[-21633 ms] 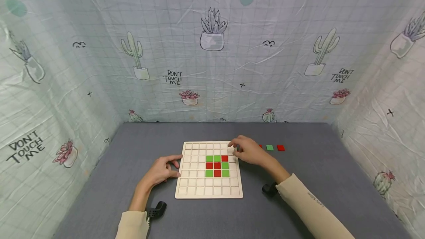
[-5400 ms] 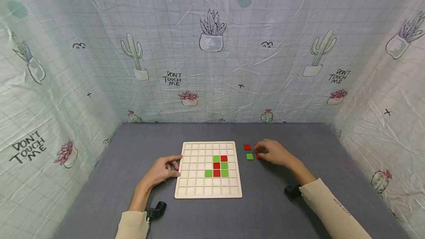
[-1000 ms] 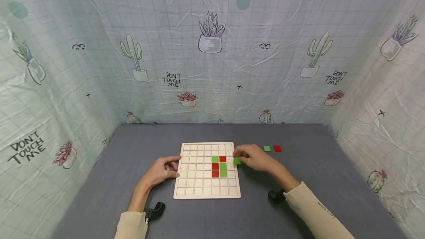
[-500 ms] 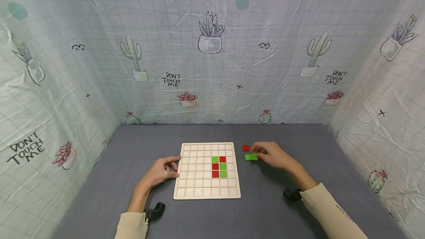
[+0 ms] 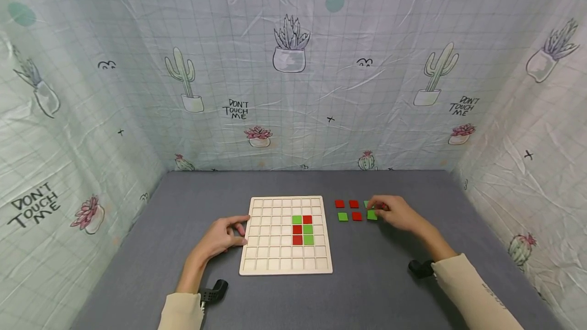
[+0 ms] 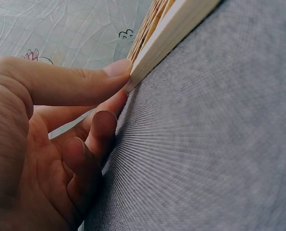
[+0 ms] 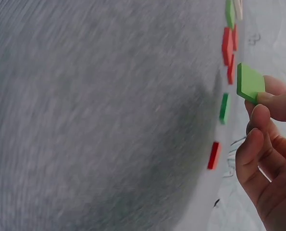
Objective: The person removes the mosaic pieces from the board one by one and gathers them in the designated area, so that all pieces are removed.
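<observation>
A pale wooden grid board (image 5: 266,264) lies on the grey table, with several red and green tiles (image 5: 308,229) set in two columns right of its middle. My left hand (image 5: 220,235) touches the board's left edge with thumb and index fingertips spaced apart; in the left wrist view the thumb (image 6: 80,82) presses that edge and the other fingers bend loosely. Right of the board, my right hand (image 5: 398,212) pinches a green tile (image 7: 251,83) between thumb and fingers, held above the table.
Loose tiles lie in two rows right of the board: red (image 5: 339,203), red (image 5: 353,203) and a partly hidden green behind; green (image 5: 342,216) and red (image 5: 356,216) in front. Another red tile (image 7: 214,155) shows in the right wrist view. A patterned curtain (image 5: 293,95) surrounds the table.
The board's left column of three tiles has gone since the oldest frame. Over the last second my right hand carried the green tile rightward from the board's edge. The left hand stays put.
</observation>
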Demonstrator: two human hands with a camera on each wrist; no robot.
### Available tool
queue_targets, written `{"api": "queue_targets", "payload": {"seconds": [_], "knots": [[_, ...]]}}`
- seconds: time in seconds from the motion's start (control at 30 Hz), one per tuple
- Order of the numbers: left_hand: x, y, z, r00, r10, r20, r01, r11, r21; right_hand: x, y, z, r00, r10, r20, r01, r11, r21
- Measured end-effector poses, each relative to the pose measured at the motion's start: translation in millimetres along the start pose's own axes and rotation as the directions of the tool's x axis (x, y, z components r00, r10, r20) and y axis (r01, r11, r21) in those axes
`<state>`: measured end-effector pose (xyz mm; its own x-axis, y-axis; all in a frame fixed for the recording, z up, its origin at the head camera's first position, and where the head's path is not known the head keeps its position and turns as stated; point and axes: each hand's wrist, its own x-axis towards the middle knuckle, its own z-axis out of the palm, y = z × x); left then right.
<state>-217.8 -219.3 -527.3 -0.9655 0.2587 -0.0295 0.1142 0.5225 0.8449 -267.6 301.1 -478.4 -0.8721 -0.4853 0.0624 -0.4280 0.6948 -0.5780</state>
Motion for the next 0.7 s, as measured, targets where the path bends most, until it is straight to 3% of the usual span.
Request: {"api": "queue_targets", "payload": {"seconds": [0.4,0.7], "knots": [[-0.8,0.8,-0.7,1.000,0.002,0.001,-0.002,1.000,0.001,-1.5,16,5,0.998,0.060,0.020,-0.061,0.998,0.028],[0.5,1.2,-0.5,1.000,-0.004,-0.001,0.004,1.000,0.000,0.9,16,11,1.000,0.027,-0.004,-0.027,1.000,-0.006]]}}
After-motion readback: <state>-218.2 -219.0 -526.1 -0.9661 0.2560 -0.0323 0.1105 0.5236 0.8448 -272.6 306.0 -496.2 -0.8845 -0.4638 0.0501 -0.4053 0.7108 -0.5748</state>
